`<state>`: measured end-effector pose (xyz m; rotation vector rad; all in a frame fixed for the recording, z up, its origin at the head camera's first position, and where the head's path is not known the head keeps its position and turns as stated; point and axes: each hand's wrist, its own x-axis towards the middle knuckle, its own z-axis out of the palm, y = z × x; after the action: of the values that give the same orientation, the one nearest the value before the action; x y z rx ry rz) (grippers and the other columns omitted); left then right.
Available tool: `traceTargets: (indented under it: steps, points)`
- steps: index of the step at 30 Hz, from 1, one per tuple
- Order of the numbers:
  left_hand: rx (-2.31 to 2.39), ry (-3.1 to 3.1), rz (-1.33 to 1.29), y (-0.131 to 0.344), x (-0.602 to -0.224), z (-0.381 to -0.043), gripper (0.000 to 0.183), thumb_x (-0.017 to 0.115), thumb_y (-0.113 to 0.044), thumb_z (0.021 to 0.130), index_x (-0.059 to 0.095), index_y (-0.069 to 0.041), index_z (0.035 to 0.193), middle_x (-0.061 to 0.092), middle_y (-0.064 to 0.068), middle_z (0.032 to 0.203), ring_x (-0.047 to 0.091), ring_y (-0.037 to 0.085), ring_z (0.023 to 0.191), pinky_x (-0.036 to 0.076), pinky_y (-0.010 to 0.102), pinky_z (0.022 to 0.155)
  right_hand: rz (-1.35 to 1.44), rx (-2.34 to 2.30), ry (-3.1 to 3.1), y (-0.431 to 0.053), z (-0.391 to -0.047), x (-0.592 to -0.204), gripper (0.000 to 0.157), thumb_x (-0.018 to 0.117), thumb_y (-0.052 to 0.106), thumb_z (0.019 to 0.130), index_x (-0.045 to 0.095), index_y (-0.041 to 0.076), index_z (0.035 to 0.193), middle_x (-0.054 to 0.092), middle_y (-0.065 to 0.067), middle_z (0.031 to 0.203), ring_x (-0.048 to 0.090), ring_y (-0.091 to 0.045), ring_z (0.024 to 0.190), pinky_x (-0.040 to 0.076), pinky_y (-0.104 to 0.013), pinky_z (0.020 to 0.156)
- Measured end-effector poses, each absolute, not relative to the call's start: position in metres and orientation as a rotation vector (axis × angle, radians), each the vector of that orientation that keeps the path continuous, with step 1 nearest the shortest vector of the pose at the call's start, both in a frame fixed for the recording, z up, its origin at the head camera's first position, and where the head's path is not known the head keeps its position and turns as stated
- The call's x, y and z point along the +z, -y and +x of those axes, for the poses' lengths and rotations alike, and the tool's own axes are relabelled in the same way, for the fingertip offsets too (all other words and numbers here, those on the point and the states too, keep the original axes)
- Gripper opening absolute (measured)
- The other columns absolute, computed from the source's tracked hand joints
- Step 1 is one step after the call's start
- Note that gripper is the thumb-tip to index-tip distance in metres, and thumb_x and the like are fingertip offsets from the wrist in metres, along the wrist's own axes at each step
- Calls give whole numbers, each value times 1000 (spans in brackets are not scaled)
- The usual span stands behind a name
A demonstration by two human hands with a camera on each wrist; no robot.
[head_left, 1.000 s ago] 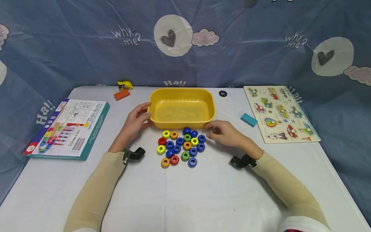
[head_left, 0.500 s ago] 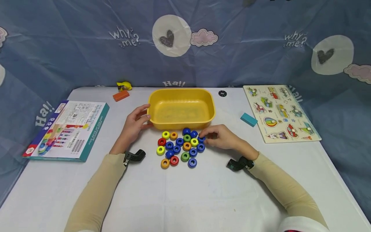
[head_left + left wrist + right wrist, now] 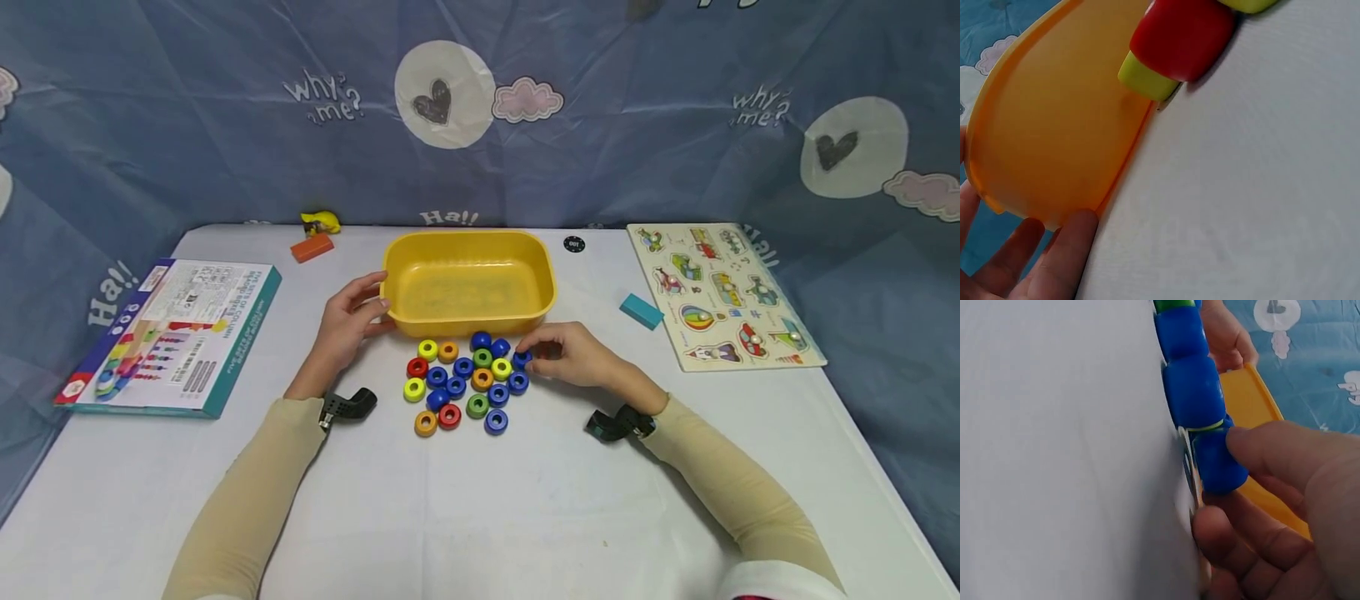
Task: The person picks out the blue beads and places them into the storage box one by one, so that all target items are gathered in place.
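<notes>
A yellow plastic basin stands at the back of the white table, hollow side up. My left hand rests its fingertips against the basin's left end, from the rim down the outer wall, as the left wrist view shows too. In front of the basin lies a loose cluster of chunky ring beads in blue, yellow, red, green and orange, among them a red bead. My right hand pinches a blue bead at the cluster's right edge, thumb on one side and index finger on the other.
A toy box lies at the left, a wooden puzzle board at the right. Around the basin are an orange block, a yellow toy figure, a black chip and a teal block.
My right hand has left the basin's front right corner, moving slightly left and toward me to the rightmost blue bead. The left hand stays at the basin.
</notes>
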<state>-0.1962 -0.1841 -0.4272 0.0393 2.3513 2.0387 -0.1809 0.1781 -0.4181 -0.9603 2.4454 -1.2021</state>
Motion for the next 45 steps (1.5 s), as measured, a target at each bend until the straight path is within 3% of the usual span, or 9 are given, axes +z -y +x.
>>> traceTargets:
  steps: [10, 16, 21, 30, 39, 45]
  points:
    - [2078, -2349, 14, 182, -430, -196, 48, 59, -20, 97, 47, -19, 144, 45, 14, 144, 56, 24, 118, 59, 24, 82, -1129, -1317, -2427, -158, -184, -378, 23, 73, 4, 84, 71, 4, 107, 73, -9, 102, 67, -15, 81, 61, -26, 74]
    - [2075, -2350, 22, 182, -429, -195, 48, 58, -20, 97, 47, -19, 144, 45, 13, 145, 56, 19, 115, 60, 24, 81, -997, -1247, -2530, -116, -211, -353, 25, 71, 9, 86, 70, 6, 111, 72, -8, 106, 68, -15, 84, 60, -27, 79]
    - [2067, -2360, 27, 183, -428, -196, 48, 58, -21, 97, 47, -19, 144, 44, 12, 145, 55, 22, 118, 59, 24, 81, -845, -1090, -2562, -70, -239, -354, 26, 70, 18, 88, 70, 12, 114, 70, -1, 109, 63, -15, 87, 57, -24, 82]
    - [2066, -2341, 31, 183, -428, -196, 48, 58, -21, 97, 47, -18, 144, 44, 13, 145, 54, 28, 122, 59, 25, 83, -773, -888, -2508, -13, -266, -378, 27, 70, 15, 89, 69, 9, 116, 70, -4, 108, 62, -15, 97, 54, -25, 93]
    - [2078, -2337, 60, 181, -429, -196, 48, 57, -19, 98, 46, -17, 144, 44, 14, 145, 52, 35, 126, 59, 26, 83, -799, -819, -2502, -7, -268, -381, 30, 70, 13, 89, 67, 9, 119, 70, -6, 110, 63, -16, 98, 55, -25, 94]
    - [2091, -2331, 63, 183, -429, -196, 48, 56, -17, 98, 46, -15, 144, 43, 15, 145, 52, 35, 125, 60, 25, 82, -864, -913, -2532, -32, -256, -367, 34, 68, 19, 91, 65, 9, 123, 68, -6, 113, 62, -16, 97, 56, -26, 91]
